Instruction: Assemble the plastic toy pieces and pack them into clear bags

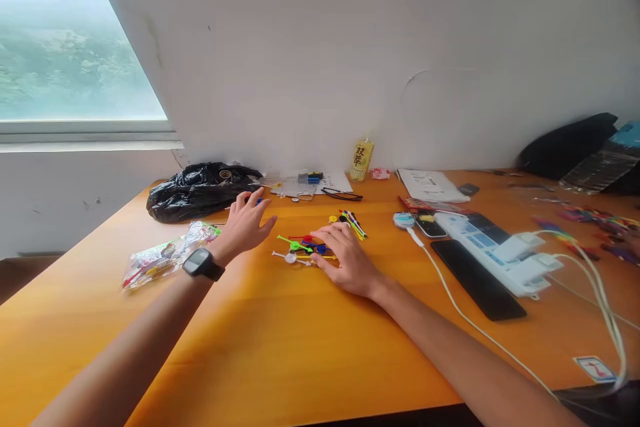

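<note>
Small plastic arrow-shaped pieces with round centres lie in a loose cluster on the wooden table (pixel 280 347). Among them are a green arrow (pixel 295 244), a clear arrow (pixel 291 258) and a blue arrow (pixel 323 249), with red and yellow ones partly covered. My right hand (pixel 345 259) reaches over the cluster's right side, thumb and fingers apart; whether it touches a piece I cannot tell. To the left, my left hand (pixel 245 225) hovers with fingers spread, a small blue thing (pixel 259 200) showing by its fingertips. Beyond my right hand lies a second bunch of coloured pieces (pixel 356 223).
A clear bag of coloured parts (pixel 155 263) lies beside my left wrist, with a black plastic bag (pixel 200 190) behind. On the right are a power strip (pixel 490 257), a black phone (pixel 475 280) and white cables (pixel 465 310). A yellow carton (pixel 361 160) stands against the wall.
</note>
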`<move>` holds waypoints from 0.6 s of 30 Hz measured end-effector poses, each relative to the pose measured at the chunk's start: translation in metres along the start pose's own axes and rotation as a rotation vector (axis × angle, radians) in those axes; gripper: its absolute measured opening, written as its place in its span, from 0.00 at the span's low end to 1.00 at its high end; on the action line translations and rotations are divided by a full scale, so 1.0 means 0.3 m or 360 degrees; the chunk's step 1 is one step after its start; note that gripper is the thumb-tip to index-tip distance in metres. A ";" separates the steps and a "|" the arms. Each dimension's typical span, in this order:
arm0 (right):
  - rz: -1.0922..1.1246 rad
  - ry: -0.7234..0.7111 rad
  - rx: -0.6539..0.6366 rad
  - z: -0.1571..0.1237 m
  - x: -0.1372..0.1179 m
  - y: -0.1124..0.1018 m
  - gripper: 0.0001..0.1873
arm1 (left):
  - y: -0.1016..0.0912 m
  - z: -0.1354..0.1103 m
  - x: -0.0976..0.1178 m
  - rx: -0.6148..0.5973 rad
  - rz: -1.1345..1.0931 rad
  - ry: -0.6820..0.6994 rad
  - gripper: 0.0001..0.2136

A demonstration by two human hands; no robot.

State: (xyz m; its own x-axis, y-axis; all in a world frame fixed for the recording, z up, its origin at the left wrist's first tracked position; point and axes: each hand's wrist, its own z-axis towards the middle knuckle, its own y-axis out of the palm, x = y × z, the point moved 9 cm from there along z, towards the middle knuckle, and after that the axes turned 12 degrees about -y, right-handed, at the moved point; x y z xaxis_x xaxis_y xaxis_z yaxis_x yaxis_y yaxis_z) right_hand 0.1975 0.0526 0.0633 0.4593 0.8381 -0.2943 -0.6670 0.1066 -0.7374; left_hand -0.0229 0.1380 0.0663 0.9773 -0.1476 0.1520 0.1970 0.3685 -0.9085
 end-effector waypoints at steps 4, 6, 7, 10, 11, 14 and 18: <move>0.0041 0.0017 0.0067 -0.001 0.004 -0.012 0.17 | 0.056 0.137 -0.019 -0.0144 0.0170 0.0032 0.20; 0.0045 0.0030 0.0082 -0.004 0.010 -0.014 0.16 | 0.086 0.190 -0.019 -0.0206 0.0237 0.0066 0.18; 0.0044 0.0035 0.0086 -0.006 0.014 -0.014 0.16 | 0.094 0.211 -0.016 -0.0222 0.0249 0.0097 0.18; 0.0035 0.0046 0.0108 -0.008 0.024 -0.019 0.15 | 0.052 0.258 -0.003 -0.0127 0.0138 0.0208 0.17; 0.0031 0.0048 0.0120 -0.007 0.026 -0.023 0.15 | 0.008 0.270 0.001 -0.0031 0.0042 0.0228 0.16; 0.0032 0.0057 0.0162 0.007 0.025 -0.043 0.16 | -0.206 0.279 -0.016 0.0442 -0.0400 0.0119 0.11; 0.0141 0.0185 0.0343 0.042 0.026 -0.095 0.21 | -0.432 0.238 -0.039 0.0648 -0.1245 -0.0134 0.11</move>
State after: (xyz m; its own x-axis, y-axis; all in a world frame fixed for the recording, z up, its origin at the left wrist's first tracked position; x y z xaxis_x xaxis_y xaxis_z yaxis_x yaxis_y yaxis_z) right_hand 0.2129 0.0628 0.0897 0.4493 0.7835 -0.4292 -0.8116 0.1571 -0.5627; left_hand -0.0543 0.1575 0.2102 0.5502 -0.4321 0.7145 0.8082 0.4908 -0.3255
